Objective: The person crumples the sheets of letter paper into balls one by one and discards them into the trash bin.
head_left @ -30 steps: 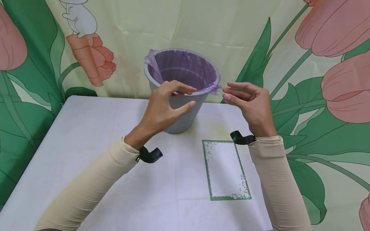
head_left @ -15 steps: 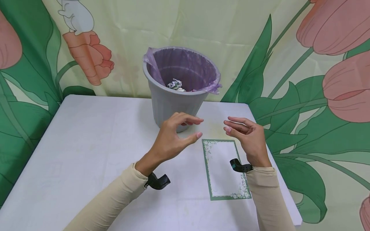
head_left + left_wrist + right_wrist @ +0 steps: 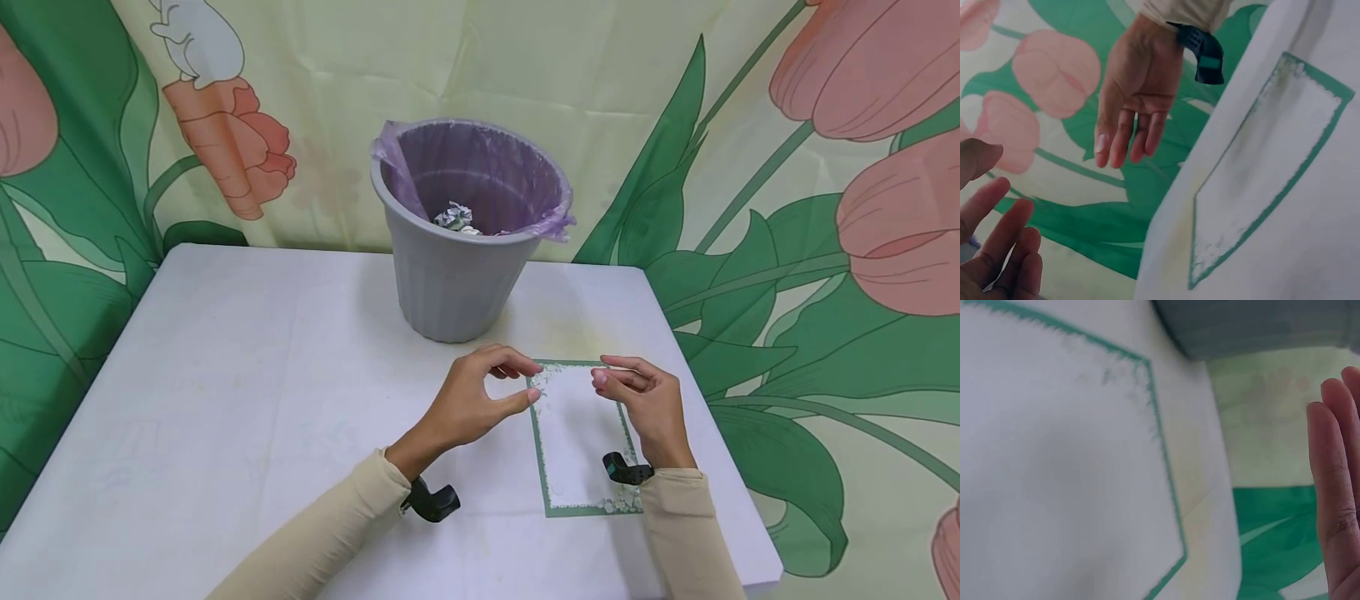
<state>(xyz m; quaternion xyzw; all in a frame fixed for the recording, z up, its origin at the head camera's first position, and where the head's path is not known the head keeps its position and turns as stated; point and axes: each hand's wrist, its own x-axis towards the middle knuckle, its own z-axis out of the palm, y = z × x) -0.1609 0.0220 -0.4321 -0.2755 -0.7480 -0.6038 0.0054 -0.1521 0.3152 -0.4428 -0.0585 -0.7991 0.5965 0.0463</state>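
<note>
Just below the frame's centre, the empty left hand (image 3: 474, 404), thumb and fingers parted, hovers with fingertips by the upper left corner of the green-bordered sheet (image 3: 583, 446). The sheet lies flat on the worktop (image 3: 510, 542), right of centre, its long axis running up the frame and leaning slightly left, between the 2 hands. Over its upper right edge hovers the right hand (image 3: 651, 408), also empty, thumb closer to the fingers; neither looks clearly nearer.

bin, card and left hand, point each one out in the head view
Bin (image 3: 463, 283): head view, front outer wall
Card (image 3: 577, 437): head view, white middle inside the green border
Left hand (image 3: 468, 404): head view, middle of the hand
</note>
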